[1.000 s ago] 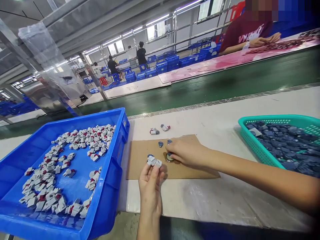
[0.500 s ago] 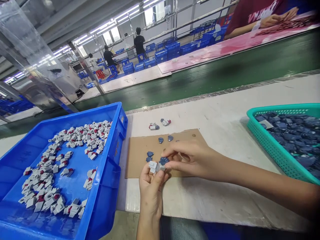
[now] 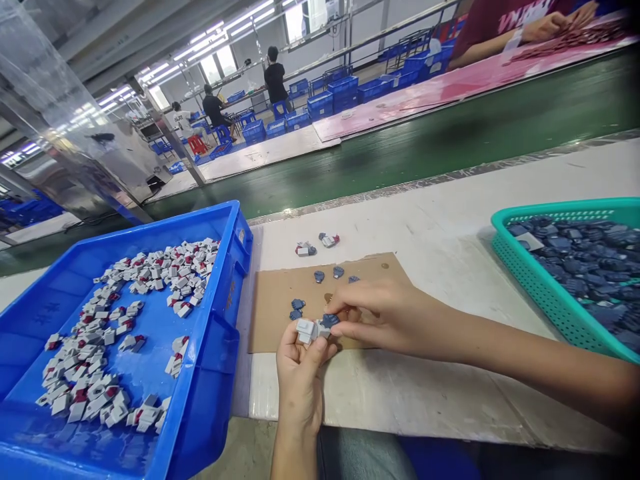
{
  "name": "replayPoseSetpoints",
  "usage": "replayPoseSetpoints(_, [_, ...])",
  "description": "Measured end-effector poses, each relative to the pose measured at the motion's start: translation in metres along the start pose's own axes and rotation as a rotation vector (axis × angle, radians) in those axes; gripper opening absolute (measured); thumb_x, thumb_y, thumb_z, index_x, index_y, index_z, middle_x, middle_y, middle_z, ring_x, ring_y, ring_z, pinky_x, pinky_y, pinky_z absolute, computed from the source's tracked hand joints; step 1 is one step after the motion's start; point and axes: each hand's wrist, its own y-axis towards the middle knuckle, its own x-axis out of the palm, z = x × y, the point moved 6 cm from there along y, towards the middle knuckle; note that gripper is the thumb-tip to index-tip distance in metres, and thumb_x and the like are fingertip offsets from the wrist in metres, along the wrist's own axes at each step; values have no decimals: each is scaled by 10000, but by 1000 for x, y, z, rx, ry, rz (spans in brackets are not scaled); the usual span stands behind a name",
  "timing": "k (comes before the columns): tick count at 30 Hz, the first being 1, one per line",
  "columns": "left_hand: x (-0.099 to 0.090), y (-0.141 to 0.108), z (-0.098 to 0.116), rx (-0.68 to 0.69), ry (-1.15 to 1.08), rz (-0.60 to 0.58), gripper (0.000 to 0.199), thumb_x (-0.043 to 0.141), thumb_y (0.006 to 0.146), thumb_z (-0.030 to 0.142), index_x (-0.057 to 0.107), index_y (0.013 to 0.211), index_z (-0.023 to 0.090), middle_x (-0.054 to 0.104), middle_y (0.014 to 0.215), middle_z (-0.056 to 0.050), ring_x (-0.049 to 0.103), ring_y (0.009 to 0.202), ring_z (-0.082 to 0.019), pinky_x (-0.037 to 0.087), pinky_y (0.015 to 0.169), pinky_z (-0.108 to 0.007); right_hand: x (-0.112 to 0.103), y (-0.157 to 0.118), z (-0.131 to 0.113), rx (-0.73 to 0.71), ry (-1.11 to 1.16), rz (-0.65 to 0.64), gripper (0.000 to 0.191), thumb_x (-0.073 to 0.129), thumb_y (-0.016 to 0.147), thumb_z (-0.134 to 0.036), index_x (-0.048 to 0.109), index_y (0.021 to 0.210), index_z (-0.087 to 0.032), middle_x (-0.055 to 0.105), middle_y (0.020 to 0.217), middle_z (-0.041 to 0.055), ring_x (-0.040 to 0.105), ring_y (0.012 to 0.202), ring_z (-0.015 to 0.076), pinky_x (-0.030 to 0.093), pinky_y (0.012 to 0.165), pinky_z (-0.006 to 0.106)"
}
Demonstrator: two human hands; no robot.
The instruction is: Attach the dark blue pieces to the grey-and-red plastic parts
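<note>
My left hand (image 3: 301, 373) is closed on a small light-grey plastic part (image 3: 306, 330) with blocky faces. From the right, my right hand (image 3: 367, 310) pinches a dark blue plastic piece (image 3: 330, 320) between thumb and forefinger. The blue piece touches the grey part's right end; whether the two are joined I cannot tell. Both hands are over the near edge of a brown cardboard sheet (image 3: 273, 287). Several loose dark blue pieces (image 3: 319, 276) lie on the cardboard. Beyond it on the table are two grey assemblies (image 3: 305, 249), one with dark blue and one with red.
At left stands a large blue bin (image 3: 210, 373) holding many grey and red parts (image 3: 95, 373). A green basket (image 3: 530, 293) full of dark blue pieces is at right. Past the white table (image 3: 450, 213) runs a green belt (image 3: 390, 177); a co-worker's hands (image 3: 555, 25) are across it.
The view has shifted slightly. My hands keep nearly the same pose, with the blue piece still against the grey part.
</note>
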Motion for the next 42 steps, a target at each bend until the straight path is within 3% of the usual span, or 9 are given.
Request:
replayPoseSetpoints(8, [3,-4,0,43,25,10,312,759,570,206,590,831,177,638,716,23,588,632,-68,493,609,-157,-4,1,-15,-20,-154,-148,51,537,780,-159,535,732,-143,526,630,-12,448,573,83,262,502,184])
replayPoseSetpoints(16, [9,-5,-1,39,126,-150,200,698,661,174,559,804,166,610,716,28,549,653,-50,441,642,-149,-5,5,-14,35,-171,-264,62,543,769,-146,546,708,-157,513,582,-35,420,498,67,240,469,186])
replayPoseSetpoints(21, [7,-3,1,28,81,-130,198,685,676,198,550,818,170,624,741,13,571,681,-77,454,681,-192,0,1,-10,-21,-66,-149,66,532,807,-214,574,825,-167,568,696,-15,500,615,89,324,537,191])
replayPoseSetpoints(25, [8,-3,1,-4,-21,-159,191,659,704,235,580,865,169,655,809,-27,597,764,-112,461,710,-205,17,-3,0,-38,-119,-10,439,608,755,-396,503,1112,-164,566,1015,48,517,920,166,403,756,262])
replayPoseSetpoints(27, [10,-5,-2,-51,-127,-167,196,629,733,230,592,917,175,658,866,-38,599,819,-118,461,743,-209,28,-2,2,-50,-183,5,560,620,739,-398,439,1198,-133,544,1076,79,501,972,192,403,812,302])
replayPoseSetpoints(31, [20,-10,-11,-146,-352,-207,158,564,776,189,615,923,158,655,890,-42,584,878,-111,436,837,-226,39,5,4,-52,-301,-4,496,641,687,-250,491,1139,-112,560,1048,94,516,922,222,415,760,340])
replayPoseSetpoints(33, [23,-11,-13,-166,-382,-206,154,556,776,173,624,912,155,656,863,-37,584,880,-113,428,855,-231,38,7,4,-84,-274,-1,466,645,682,-268,514,1102,-117,564,1039,90,516,920,221,408,759,341])
replayPoseSetpoints(38, [22,-10,-13,-187,-272,-186,150,584,743,151,646,878,170,658,827,-33,595,876,-136,413,871,-242,36,4,12,-120,-105,-28,491,589,753,-398,483,1145,-121,571,980,82,520,878,177,396,747,301])
replayPoseSetpoints(42, [20,-8,-15,-181,-191,-149,184,576,768,311,664,807,154,659,792,-32,599,822,-135,436,818,-223,37,2,12,-142,-17,-63,529,626,716,-434,502,1110,-104,559,712,35,509,795,178,380,693,290])
